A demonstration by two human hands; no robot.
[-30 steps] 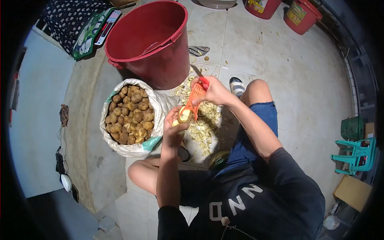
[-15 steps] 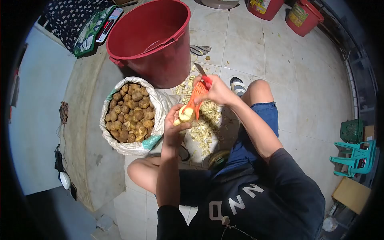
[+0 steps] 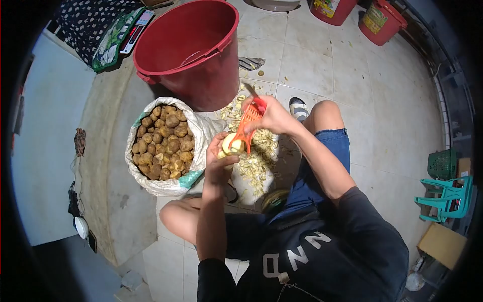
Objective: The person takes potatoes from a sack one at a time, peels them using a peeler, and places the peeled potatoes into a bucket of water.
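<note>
My left hand (image 3: 219, 155) is closed around a partly peeled potato (image 3: 232, 144), its pale yellow flesh showing. An orange peeler (image 3: 248, 124) with a slotted body is gripped in my right hand (image 3: 273, 116), its lower end touching the potato's right side. A knife (image 3: 250, 90) with a red handle also sticks out of the right hand, its blade pointing up and away. Below both hands, many peelings (image 3: 254, 173) lie on a pale sheet or sack on the floor.
A white sack (image 3: 200, 126) full of unpeeled potatoes (image 3: 166, 138) stands at the left. Behind it is a large red tub (image 3: 214, 80). Further off are smaller red buckets (image 3: 375, 22), with a green plastic stool (image 3: 443, 199) at the right. A scale (image 3: 137, 32) sits on the left ledge.
The peeler has shifted slightly down along the potato, and the potato is turned a little in my left hand. The knife blade has tilted slightly with the right hand.
</note>
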